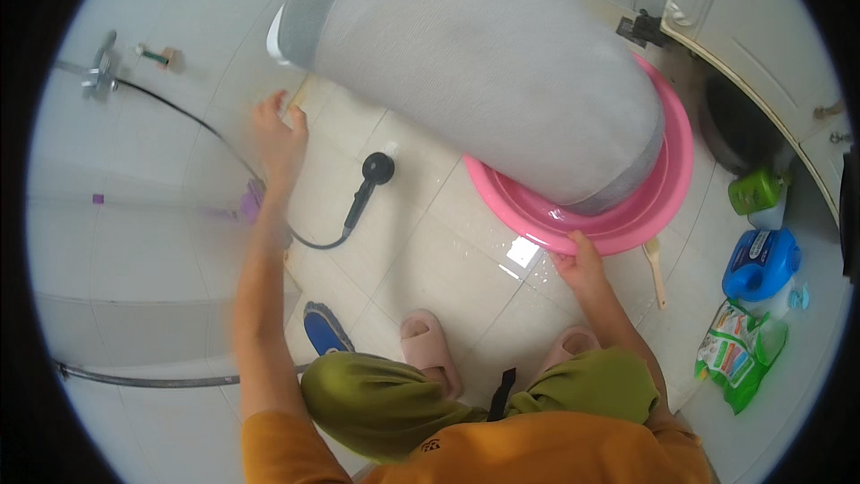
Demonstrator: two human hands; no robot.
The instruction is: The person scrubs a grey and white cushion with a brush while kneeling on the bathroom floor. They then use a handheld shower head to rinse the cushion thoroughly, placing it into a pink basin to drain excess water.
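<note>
My right hand [579, 261] grips the near rim of a pink plastic basin [677, 175], thumb on top and fingers below. In the basin rests one end of a large grey fabric-covered piece [470, 60], which leans up and away to the upper left; its far end has a darker grey side and a white edge. My left hand [279, 128] is raised at the left, fingers apart and holding nothing, slightly blurred. To the right of that hand, a black shower head [377, 168] lies on the tiled floor, its hose running up to a wall tap [101, 77].
A wooden-handled brush [655, 275] lies beside the basin. Along the right wall stand a green bottle [754, 192], a blue detergent jug [761, 264] and a green-and-white bag [739, 356]. A blue brush [326, 331] lies near my slippers [430, 349]. Water wets the floor tiles [463, 242].
</note>
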